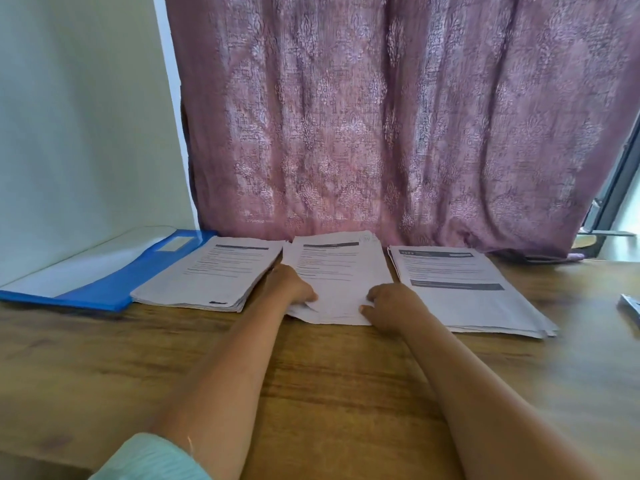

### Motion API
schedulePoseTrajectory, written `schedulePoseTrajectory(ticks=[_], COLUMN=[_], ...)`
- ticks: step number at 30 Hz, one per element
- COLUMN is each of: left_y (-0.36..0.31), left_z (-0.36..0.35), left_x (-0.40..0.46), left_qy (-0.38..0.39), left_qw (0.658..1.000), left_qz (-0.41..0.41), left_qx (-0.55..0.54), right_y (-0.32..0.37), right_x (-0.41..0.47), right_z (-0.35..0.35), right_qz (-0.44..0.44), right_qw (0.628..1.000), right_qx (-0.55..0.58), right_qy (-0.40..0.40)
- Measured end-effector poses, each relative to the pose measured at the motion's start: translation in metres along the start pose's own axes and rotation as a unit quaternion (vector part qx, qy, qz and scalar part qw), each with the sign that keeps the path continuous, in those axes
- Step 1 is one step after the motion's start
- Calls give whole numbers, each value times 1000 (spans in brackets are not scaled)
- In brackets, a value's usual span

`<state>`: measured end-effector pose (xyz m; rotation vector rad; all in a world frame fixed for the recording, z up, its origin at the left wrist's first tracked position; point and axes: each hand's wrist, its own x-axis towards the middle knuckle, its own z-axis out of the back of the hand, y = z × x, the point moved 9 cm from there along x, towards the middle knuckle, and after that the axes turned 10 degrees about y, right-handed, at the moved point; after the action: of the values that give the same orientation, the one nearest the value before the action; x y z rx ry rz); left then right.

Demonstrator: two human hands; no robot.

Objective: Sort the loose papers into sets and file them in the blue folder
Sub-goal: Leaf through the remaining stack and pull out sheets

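Observation:
Three stacks of printed papers lie side by side at the far edge of the wooden table [311, 375]. The left stack [211, 275] partly overlaps the open blue folder [104, 289], whose clear cover is flipped back to the left. Both hands are on the middle stack [339, 268]. My left hand [292, 289] grips its near left corner, with a few sheets lifted under the fingers. At the near right corner, my right hand [388, 303] has its fingers curled on the top sheet and the thumb at the near edge. The right stack [464, 289] lies untouched.
A mauve patterned curtain [398, 116] hangs right behind the stacks and brushes the table. A pale wall [79, 116] stands at the left. A dark window frame [613, 199] shows at the far right, and a small dark object [632, 306] lies at the table's right edge.

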<state>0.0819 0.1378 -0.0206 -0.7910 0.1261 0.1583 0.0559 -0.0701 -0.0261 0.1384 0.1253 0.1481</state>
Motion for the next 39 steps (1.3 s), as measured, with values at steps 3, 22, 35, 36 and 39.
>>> schedulePoseTrajectory(ticks=[3, 22, 35, 36, 39], left_y=[7, 63, 69, 64, 26], left_z=[-10, 15, 14, 29, 59], left_x=[4, -189, -253, -256, -267], left_qy=[12, 6, 26, -35, -207], left_qw=[973, 898, 981, 973, 926], left_qz=[-24, -79, 4, 10, -53], left_qx=[-227, -434, 190, 229, 311], right_y=[-4, -18, -54, -56, -62], right_x=[7, -80, -146, -149, -150], right_z=[-6, 10, -12, -11, -7], right_qz=[-5, 42, -8, -7, -22], right_qw=[1000, 779, 964, 966, 975], right_qx=[6, 624, 262, 253, 214], right_qy=[11, -42, -48, -52, -58])
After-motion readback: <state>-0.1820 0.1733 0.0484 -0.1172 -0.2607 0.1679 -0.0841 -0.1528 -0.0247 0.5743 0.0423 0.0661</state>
